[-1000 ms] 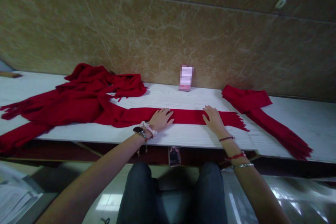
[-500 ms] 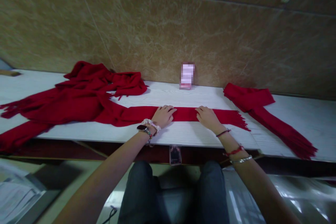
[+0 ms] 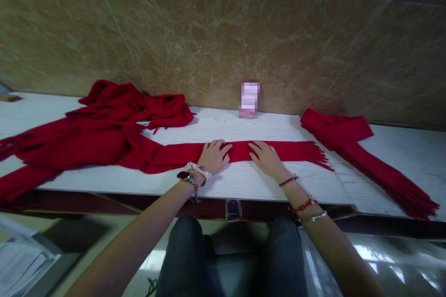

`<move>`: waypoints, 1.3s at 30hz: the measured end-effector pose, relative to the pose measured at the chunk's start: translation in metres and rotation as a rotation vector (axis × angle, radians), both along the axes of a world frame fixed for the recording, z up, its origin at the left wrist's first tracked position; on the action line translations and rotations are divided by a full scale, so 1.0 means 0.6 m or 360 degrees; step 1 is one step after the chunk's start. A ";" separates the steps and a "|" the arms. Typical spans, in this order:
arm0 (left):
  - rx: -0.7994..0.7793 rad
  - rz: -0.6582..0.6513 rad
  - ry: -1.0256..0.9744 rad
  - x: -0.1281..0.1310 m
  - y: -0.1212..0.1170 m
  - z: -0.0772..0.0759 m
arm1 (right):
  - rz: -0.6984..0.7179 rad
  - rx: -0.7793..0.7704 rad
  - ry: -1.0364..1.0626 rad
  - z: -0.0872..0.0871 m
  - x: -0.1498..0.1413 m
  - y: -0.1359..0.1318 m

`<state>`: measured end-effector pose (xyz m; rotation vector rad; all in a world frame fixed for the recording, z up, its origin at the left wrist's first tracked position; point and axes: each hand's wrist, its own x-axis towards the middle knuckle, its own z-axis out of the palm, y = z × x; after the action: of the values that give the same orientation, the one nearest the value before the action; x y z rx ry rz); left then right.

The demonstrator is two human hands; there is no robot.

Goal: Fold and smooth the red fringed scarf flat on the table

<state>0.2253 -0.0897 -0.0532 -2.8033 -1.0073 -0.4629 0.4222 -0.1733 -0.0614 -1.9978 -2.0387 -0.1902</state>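
Observation:
A long red scarf (image 3: 240,151) lies in a flat strip along the white table, its fringed end to the right. My left hand (image 3: 215,157) rests on the strip with fingers spread, palm down. To its right, my right hand (image 3: 266,158) also lies on the scarf, fingers stretched out and slightly apart. Toward the left the strip runs into a rumpled heap of red fabric (image 3: 94,141) with fringes hanging out. At the right, a separate red scarf (image 3: 369,162) lies folded over, its fringe near the table's front edge.
The white table (image 3: 278,185) backs onto a brown marbled wall (image 3: 209,46). A blurred-out upright phone-like object (image 3: 249,98) leans there. Below the front edge is a small pixelated item (image 3: 233,209). Papers (image 3: 21,264) sit at lower left; my knees (image 3: 285,250) are under the table.
My right hand has slid left along the scarf, closer to my left hand. The left hand stays at nearly the same spot on the fabric. The view has shifted slightly.

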 end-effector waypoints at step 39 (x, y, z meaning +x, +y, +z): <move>-0.0133 -0.0158 -0.0114 0.000 0.015 -0.008 | -0.0366 -0.0234 -0.0103 0.014 0.079 -0.005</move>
<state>0.2250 -0.0805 -0.0577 -2.9411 -0.9238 -0.5487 0.4696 -0.1763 -0.0532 -2.3453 -1.9060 -0.1572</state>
